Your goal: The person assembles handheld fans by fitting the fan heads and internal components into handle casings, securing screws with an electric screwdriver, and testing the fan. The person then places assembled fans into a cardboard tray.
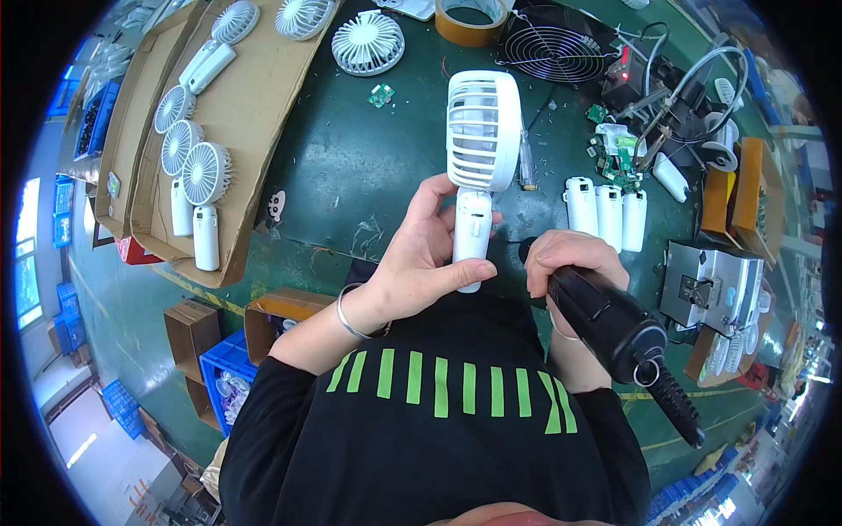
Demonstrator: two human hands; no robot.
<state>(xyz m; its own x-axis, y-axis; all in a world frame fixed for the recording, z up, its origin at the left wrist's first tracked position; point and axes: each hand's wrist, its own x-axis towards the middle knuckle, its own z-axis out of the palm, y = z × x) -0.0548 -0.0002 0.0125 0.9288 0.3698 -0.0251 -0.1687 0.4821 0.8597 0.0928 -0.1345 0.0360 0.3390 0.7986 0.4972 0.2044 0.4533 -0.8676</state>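
My left hand point(410, 273) grips a white handheld fan point(483, 140) by its handle, thumb across the lower end. The fan is held over the green table with its caged head pointing away from me. To its right, my right hand point(574, 256) is wrapped round a black electric screwdriver point(605, 317). A coiled cord point(677, 408) hangs from the tool's rear end, and its dark tip points left, apart from the fan. Just beyond my right hand stand several white fan handles point(609, 213). A clear-handled screwdriver point(526, 160) lies partly behind the fan head.
A cardboard tray point(250, 175) with several white fans point(207, 174) lies on the left. At the back sit a loose fan head point(368, 44), a tape roll point(470, 28) and a black wire-guarded fan point(554, 48). Circuit boards point(617, 158) and wired equipment point(671, 96) occupy the right.
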